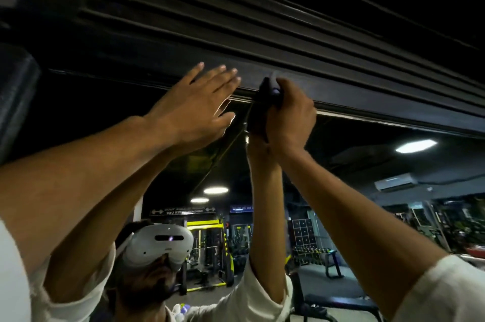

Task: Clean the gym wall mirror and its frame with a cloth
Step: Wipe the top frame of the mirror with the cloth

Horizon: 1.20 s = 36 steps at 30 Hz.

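I look up at the top edge of the wall mirror [367, 190] and its dark ridged frame [341, 90]. My left hand [194, 109] lies flat with straight fingers against the frame's lower band, just left of my right hand. My right hand [288, 116] grips a dark bunched cloth [267, 90] and presses it onto the frame's lower edge where it meets the glass. Both arms are raised overhead. The mirror reflects my arms and my head with a white headset.
A dark padded block [15, 95] juts out at the left beside the frame. In the mirror I see reflected gym racks, a dumbbell stand, a bench, ceiling lights and a wall air conditioner behind me.
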### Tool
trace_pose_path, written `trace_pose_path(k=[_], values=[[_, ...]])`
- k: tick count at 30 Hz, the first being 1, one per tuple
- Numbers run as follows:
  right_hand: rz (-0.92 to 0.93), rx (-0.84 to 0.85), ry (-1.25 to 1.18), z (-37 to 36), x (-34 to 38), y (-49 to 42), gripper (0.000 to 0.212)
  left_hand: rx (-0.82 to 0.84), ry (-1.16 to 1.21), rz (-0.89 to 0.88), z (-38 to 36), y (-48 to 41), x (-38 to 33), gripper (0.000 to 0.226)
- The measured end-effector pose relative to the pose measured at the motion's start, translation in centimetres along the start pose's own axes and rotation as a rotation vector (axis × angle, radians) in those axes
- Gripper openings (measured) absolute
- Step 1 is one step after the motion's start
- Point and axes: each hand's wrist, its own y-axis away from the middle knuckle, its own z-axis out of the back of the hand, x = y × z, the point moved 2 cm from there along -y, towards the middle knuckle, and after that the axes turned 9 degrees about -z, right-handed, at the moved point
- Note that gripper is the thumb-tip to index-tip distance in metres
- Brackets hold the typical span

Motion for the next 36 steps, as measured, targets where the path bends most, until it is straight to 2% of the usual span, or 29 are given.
trace_pose_path(k=[4, 8, 10, 16, 19, 23, 29, 34, 36], values=[[0.04, 0.051, 0.028, -1.6, 4.3, 0.8, 0.021, 0.012, 0.004, -0.007, 0.7, 2.0, 2.1, 0.076], [-0.152, -0.054, 0.143, -0.4, 3.7, -1.8, 0.021, -0.032, 0.053, 0.009, 0.9, 3.7, 3.5, 0.085], [-0.181, -0.033, 0.157, -1.0, 3.4, -2.5, 0.019, -0.044, 0.045, 0.016, 0.7, 3.7, 3.4, 0.08], [0.091, 0.098, 0.089, -3.8, 7.2, -0.5, 0.027, -0.061, 0.067, 0.012, 0.3, 3.6, 3.0, 0.077], [0.197, 0.097, 0.146, -2.9, 6.0, 0.3, 0.031, -0.06, 0.05, 0.012, 0.4, 3.6, 2.8, 0.077], [0.081, 0.003, 0.102, -1.7, 3.6, 2.3, 0.028, -0.048, 0.025, 0.017, 0.2, 3.7, 2.6, 0.077], [0.163, 0.069, -0.027, -3.0, 8.2, 3.8, 0.034, -0.029, 0.05, 0.02, 0.7, 3.4, 3.0, 0.081], [0.079, 0.051, -0.014, -3.0, 7.9, 1.8, 0.029, 0.018, -0.009, 0.01, 1.8, 5.0, 4.9, 0.076], [0.109, 0.044, -0.014, -3.3, 8.9, 3.1, 0.027, 0.037, -0.033, 0.024, 2.1, 5.9, 5.9, 0.076]])
